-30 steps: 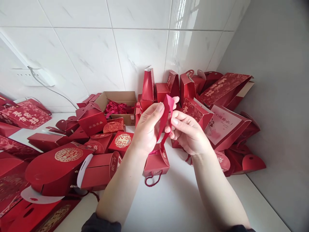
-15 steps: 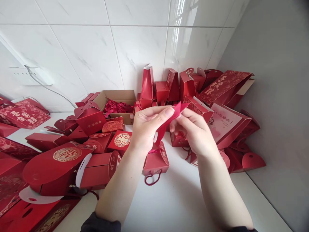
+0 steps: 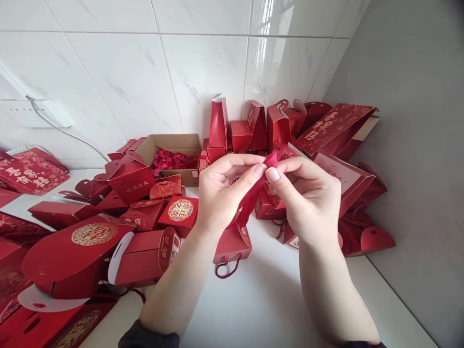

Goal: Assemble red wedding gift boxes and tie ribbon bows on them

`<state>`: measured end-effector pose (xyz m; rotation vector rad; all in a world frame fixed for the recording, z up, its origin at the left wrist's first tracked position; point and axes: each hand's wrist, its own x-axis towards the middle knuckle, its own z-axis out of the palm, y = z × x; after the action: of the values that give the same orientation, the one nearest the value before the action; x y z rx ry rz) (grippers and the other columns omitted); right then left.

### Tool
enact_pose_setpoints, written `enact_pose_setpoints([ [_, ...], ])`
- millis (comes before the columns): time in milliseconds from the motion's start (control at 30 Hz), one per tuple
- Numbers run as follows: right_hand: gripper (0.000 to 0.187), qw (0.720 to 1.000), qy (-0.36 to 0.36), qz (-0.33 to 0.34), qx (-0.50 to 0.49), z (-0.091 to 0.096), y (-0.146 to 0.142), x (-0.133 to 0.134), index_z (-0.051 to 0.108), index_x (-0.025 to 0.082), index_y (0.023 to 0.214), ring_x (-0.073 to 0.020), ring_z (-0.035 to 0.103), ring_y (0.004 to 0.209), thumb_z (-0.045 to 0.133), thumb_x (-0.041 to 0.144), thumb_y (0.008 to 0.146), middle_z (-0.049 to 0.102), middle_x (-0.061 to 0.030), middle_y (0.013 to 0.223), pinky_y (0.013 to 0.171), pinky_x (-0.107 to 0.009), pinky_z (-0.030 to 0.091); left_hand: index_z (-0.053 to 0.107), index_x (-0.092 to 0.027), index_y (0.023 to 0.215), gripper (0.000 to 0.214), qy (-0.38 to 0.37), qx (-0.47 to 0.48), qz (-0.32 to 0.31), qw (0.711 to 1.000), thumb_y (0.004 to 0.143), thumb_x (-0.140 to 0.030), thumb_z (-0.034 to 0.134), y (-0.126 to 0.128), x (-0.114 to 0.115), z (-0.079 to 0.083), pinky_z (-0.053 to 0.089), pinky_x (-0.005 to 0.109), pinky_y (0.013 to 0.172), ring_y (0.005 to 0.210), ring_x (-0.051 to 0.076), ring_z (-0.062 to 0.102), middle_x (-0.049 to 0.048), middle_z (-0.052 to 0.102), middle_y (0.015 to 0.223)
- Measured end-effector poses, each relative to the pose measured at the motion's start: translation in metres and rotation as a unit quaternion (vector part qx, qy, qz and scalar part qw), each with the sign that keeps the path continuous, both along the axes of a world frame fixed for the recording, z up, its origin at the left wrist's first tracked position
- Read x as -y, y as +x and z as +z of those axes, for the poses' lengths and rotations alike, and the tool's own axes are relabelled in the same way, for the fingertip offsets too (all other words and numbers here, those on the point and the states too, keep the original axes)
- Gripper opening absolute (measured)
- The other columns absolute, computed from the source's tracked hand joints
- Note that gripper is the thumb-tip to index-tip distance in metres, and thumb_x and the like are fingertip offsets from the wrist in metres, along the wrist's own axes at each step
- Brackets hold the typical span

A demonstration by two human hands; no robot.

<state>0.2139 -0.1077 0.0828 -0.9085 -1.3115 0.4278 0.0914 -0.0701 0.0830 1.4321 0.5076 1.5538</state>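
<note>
A folded piece of red ribbon is held up between my two hands, over the table. My left hand pinches it between thumb and fingers from the left. From the right, the thumb and forefinger of my right hand pinch it too, and both thumbs nearly meet. A loose length of the ribbon hangs below, toward a small red gift box with a cord handle. My hands and the hanging ribbon hide part of that box.
Red gift boxes crowd the left of the white table. At the back, an open cardboard box holds red ribbons. Upright red boxes stand by the tiled wall, and a tilted red box leans at right.
The ribbon's pointed ends no longer stick up; it is now folded small between my fingertips. My right hand has turned, its thumb now pressing on the front of the fold.
</note>
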Motion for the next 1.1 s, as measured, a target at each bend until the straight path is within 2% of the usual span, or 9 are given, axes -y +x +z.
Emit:
enact_pose_setpoints([
  [167, 0.014, 1.0, 0.007, 0.002, -0.013, 0.0, 0.001, -0.001, 0.061, 0.023, 0.078, -0.0123, 0.05, 0.058, 0.069, 0.032, 0.085, 0.057, 0.0008, 0.07, 0.052, -0.028, 0.044, 0.069, -0.023, 0.09, 0.015, -0.01, -0.006, 0.014, 1.0, 0.079, -0.03, 0.076, 0.0, 0.001, 0.001, 0.059, 0.027, 0.072, 0.076, 0.015, 0.071, 0.0013, 0.074, 0.083],
  [533, 0.016, 0.998, 0.033, -0.045, 0.002, -0.001, 0.004, -0.002, 0.061, 0.023, 0.075, -0.013, 0.054, 0.059, 0.073, 0.031, 0.083, 0.058, 0.001, 0.069, 0.052, -0.028, 0.046, 0.074, -0.022, 0.088, 0.011, 0.026, -0.047, 0.071, 0.996, 0.08, -0.029, 0.074, -0.001, 0.006, 0.004, 0.059, 0.031, 0.081, 0.086, 0.018, 0.072, 0.0043, 0.075, 0.09],
  [733, 0.014, 1.0, 0.019, -0.022, 0.005, 0.0, 0.008, -0.001, 0.062, 0.024, 0.077, -0.0157, 0.06, 0.066, 0.072, 0.032, 0.084, 0.063, -0.0006, 0.074, 0.061, -0.032, 0.052, 0.076, -0.023, 0.089, 0.009, 0.052, -0.078, 0.072, 0.993, 0.082, -0.027, 0.072, -0.005, 0.007, 0.006, 0.059, 0.033, 0.085, 0.089, 0.018, 0.072, 0.0042, 0.076, 0.092],
  [900, 0.015, 1.0, 0.021, -0.013, -0.011, -0.001, 0.009, -0.002, 0.062, 0.024, 0.076, -0.0154, 0.06, 0.067, 0.075, 0.03, 0.081, 0.063, -0.0004, 0.074, 0.061, -0.031, 0.052, 0.077, -0.023, 0.09, 0.01, 0.09, -0.099, 0.095, 0.986, 0.084, -0.026, 0.07, -0.006, 0.005, 0.004, 0.058, 0.033, 0.087, 0.089, 0.019, 0.072, 0.0038, 0.076, 0.092],
  [1100, 0.018, 0.999, 0.03, -0.022, -0.009, -0.004, 0.011, -0.006, 0.062, 0.025, 0.078, -0.0179, 0.06, 0.067, 0.074, 0.038, 0.082, 0.063, -0.0014, 0.074, 0.06, -0.034, 0.051, 0.073, -0.022, 0.1, 0.016, 0.106, -0.112, 0.067, 0.986, 0.086, -0.028, 0.068, -0.007, 0.006, 0.004, 0.057, 0.033, 0.089, 0.096, 0.02, 0.071, 0.0052, 0.075, 0.101],
])
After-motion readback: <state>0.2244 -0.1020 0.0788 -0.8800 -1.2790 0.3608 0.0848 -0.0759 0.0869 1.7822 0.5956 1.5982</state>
